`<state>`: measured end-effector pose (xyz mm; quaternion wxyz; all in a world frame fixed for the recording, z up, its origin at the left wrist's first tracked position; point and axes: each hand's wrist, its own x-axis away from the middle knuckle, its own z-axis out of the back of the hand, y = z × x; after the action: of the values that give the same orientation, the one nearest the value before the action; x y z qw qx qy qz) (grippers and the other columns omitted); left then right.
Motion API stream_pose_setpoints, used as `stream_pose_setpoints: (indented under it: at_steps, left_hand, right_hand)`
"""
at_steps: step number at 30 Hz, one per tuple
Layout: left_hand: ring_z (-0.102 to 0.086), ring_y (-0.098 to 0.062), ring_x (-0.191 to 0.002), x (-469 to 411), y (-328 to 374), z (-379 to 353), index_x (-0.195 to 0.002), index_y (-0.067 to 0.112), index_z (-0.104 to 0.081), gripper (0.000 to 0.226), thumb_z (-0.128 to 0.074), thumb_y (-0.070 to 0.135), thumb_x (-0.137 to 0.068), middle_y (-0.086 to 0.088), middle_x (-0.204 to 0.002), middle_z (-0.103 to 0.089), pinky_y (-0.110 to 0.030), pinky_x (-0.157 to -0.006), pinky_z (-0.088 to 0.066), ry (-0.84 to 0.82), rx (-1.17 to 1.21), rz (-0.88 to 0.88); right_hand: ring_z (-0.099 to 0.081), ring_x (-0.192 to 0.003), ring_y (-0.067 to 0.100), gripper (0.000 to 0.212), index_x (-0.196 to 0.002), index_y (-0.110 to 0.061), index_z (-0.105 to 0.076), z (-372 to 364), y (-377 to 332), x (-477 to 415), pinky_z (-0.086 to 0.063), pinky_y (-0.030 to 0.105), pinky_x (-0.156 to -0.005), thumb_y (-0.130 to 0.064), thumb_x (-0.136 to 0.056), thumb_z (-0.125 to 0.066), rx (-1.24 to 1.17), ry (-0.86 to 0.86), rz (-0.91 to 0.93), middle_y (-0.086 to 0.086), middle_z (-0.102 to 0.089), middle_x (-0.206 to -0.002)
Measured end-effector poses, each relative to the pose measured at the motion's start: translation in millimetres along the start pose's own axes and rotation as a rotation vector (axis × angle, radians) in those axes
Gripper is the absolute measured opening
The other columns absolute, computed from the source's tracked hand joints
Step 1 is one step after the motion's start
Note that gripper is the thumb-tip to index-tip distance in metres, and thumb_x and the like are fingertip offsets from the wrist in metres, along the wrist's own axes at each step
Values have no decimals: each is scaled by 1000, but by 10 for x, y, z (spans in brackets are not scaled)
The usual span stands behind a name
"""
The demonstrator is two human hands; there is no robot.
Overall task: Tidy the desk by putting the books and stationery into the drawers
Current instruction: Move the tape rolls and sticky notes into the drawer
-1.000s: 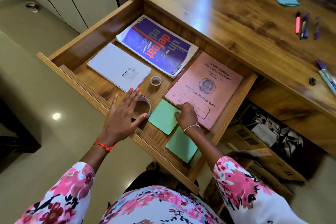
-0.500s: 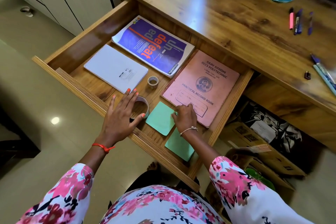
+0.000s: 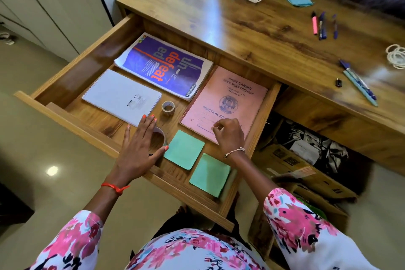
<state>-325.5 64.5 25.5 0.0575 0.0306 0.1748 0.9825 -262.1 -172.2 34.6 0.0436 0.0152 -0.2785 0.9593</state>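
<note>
While the person leans over the open wooden drawer, the left hand lies flat, with straight and spread fingers, on top of a large roll of clear tape. Its thumb reaches to the right, and the tip is at the left edge of a green square note pad. The right hand is above the lower part of the pink paper record book, with fingers curled and the tips of thumb and forefinger brought together; whether they pinch something small cannot be told. Most of the large tape roll is hidden under the left palm, and only its right rim shows. The right hand covers part of the printed label on the pink book. A second green square note pad lies just beside the first one, near the right wrist. Beyond the left fingertips are a white spiral notebook and a small roll of tape. A purple softcover book lies at the back of the drawer, close to the edge of the wooden worktop.
</note>
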Motion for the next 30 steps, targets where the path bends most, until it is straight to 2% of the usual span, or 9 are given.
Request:
stream_pose_setpoints:
  at_steps: [3,7,12,16,18,21,23,26,30]
  left_hand:
    - [20,-2,-138,-182,197,23,-148,18,-3,100,-9,83,-72,8,-154,7,-40,-110,17,6,77,-72]
    - [13,-13,-141,-563,688,89,-147,16,-8,106,-1,86,-67,3,-154,2,-45,-112,8,35,84,-195]
    - [-7,-18,-142,-1061,1449,107,-144,13,-26,92,-26,75,-76,-6,-153,-20,-47,-111,-4,104,61,-368]
    - [-2,-20,-143,-1415,2242,132,-145,13,-21,88,-24,66,-75,-7,-154,-16,-49,-114,-3,127,65,-476]
    - [5,-15,-141,-1589,2655,88,-146,14,-18,89,-21,67,-75,-6,-155,-13,-45,-113,1,135,94,-493]
    - [2,-16,-143,-1807,3212,-28,-146,16,-19,88,-22,67,-75,-5,-155,-13,-44,-114,1,132,101,-500]
    - [0,-19,-143,-1913,3548,-117,-146,15,-19,83,-30,62,-79,-7,-155,-14,-45,-114,0,104,93,-501]
    - [-2,-21,-143,-2018,3899,-240,-145,12,-20,73,-38,52,-87,-8,-154,-15,-44,-114,0,95,75,-495]
    - [-4,-20,-143,-2109,4120,-361,-145,11,-20,68,-46,46,-92,-6,-154,-16,-42,-114,-1,76,65,-472]
  right_hand:
    - [-56,-95,22,13,-87,-7,-72,242,85,-32,-46,31,-73,-17,-82,-66,-32,102,-10,10,-71,-89]
    - [-57,-96,26,14,-88,-5,-71,661,283,-117,-48,35,-79,-16,-82,-63,-49,204,-27,12,-70,-92]
    - [-55,-95,20,17,-95,-9,-69,1346,683,-226,-45,27,-74,-20,-86,-60,-17,321,-62,9,-68,-96]
    - [-59,-93,23,18,-89,-8,-71,1989,1166,-336,-47,28,-71,-23,-86,-60,-49,418,-106,8,-71,-89]
    - [-60,-93,24,22,-89,-6,-70,2283,1458,-380,-50,32,-73,-25,-86,-59,-42,430,-130,11,-69,-90]
    - [-55,-101,27,24,-96,-4,-68,2686,1856,-397,-45,35,-82,-24,-88,-57,-8,458,-170,15,-65,-98]
    - [-55,-102,28,25,-97,-3,-68,2919,2125,-399,-44,34,-81,-23,-88,-56,-4,478,-176,17,-64,-100]
    - [-57,-96,31,22,-88,-2,-69,3147,2466,-440,-46,35,-77,-20,-86,-57,-22,503,-179,18,-67,-93]
    - [-62,-86,31,23,-81,-1,-70,3289,2740,-529,-52,39,-71,-20,-84,-58,-52,504,-169,17,-70,-85]
